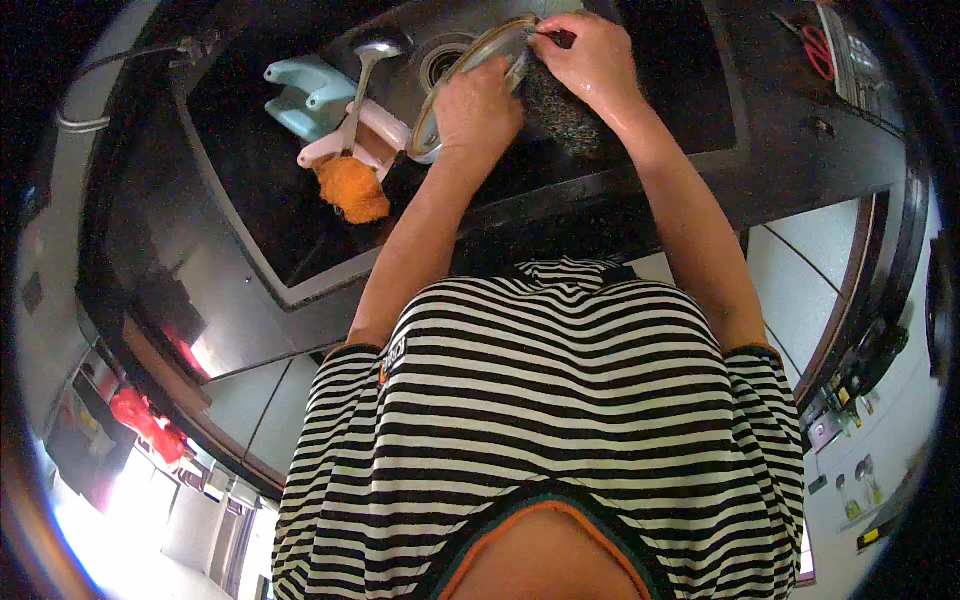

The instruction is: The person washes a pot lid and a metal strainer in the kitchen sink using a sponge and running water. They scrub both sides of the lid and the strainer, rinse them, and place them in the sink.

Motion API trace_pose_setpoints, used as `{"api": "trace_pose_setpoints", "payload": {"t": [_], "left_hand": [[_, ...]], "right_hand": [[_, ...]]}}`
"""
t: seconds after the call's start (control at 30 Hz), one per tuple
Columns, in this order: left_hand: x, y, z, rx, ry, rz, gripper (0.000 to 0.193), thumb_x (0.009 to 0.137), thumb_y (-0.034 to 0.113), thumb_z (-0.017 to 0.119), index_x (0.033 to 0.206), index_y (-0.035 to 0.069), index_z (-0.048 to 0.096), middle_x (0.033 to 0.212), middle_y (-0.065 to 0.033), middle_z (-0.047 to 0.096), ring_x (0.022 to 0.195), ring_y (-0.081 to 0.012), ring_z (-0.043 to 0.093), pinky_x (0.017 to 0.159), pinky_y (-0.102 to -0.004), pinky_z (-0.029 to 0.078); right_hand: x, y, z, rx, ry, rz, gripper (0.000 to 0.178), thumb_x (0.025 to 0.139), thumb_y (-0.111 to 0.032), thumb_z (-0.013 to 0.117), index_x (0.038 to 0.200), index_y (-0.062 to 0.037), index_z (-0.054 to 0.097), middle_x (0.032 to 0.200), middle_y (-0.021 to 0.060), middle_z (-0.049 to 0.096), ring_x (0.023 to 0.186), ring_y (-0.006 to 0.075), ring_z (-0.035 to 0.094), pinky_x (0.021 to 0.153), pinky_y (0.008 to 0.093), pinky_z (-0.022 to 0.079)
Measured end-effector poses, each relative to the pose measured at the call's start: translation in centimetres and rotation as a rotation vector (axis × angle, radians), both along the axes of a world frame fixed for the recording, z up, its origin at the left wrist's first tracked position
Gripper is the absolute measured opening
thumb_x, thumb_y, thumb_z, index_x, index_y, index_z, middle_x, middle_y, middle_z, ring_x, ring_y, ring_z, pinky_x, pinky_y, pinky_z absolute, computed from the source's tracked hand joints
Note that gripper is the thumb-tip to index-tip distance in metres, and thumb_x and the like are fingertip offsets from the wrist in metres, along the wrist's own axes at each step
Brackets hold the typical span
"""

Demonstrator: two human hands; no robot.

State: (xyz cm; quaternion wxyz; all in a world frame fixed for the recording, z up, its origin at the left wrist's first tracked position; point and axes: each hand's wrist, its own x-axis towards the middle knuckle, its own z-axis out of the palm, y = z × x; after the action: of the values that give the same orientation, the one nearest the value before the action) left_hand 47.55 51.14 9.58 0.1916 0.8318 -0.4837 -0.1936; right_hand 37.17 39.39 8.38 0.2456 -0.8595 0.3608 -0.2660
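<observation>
At the far side of the dark sink (290,235), a round glass lid (490,48) with a tan rim stands tilted between my hands. My left hand (478,112) has its fingers curled in against the lid's face, and its fingertips are partly hidden. My right hand (590,62) pinches the lid's upper edge with thumb and fingers, next to a small dark spot I cannot make out. Beneath my right hand lies a dark, speckled wet surface (562,112) whose kind is unclear.
Left of my hands in the sink are a metal ladle (372,62), a light blue plastic piece (308,84), a pink plastic piece (375,132) and an orange scrubber (352,190). The drain (440,62) lies behind the lid. Red-handled scissors (817,52) rest at the far right.
</observation>
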Motion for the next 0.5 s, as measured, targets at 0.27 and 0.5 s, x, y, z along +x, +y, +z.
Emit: {"api": "trace_pose_setpoints", "payload": {"t": [0.27,0.5], "left_hand": [[0.7,0.2,-1.3,-0.01,-0.048,-0.004,0.019,0.07,0.011,0.062,0.089,0.011,0.062,0.08,-0.0195,0.065,0.077,-0.0404,0.063,0.069,-0.0483,0.051],[0.6,0.1,-0.9,-0.022,-0.012,0.029,0.016,0.068,0.011,0.064,0.083,0.008,0.063,0.076,-0.0201,0.064,0.076,-0.0403,0.063,0.069,-0.0479,0.051]], "right_hand": [[0.0,1.4,0.2,0.039,0.008,-0.023,0.016,0.072,-0.019,0.072,0.084,-0.0087,0.071,0.08,0.0137,0.066,0.071,0.0301,0.064,0.066,0.0348,0.051],[0.1,1.6,1.0,0.028,0.018,-0.008,0.015,0.072,-0.017,0.072,0.083,-0.0075,0.07,0.082,0.0142,0.066,0.072,0.0313,0.064,0.065,0.0356,0.051]]}}
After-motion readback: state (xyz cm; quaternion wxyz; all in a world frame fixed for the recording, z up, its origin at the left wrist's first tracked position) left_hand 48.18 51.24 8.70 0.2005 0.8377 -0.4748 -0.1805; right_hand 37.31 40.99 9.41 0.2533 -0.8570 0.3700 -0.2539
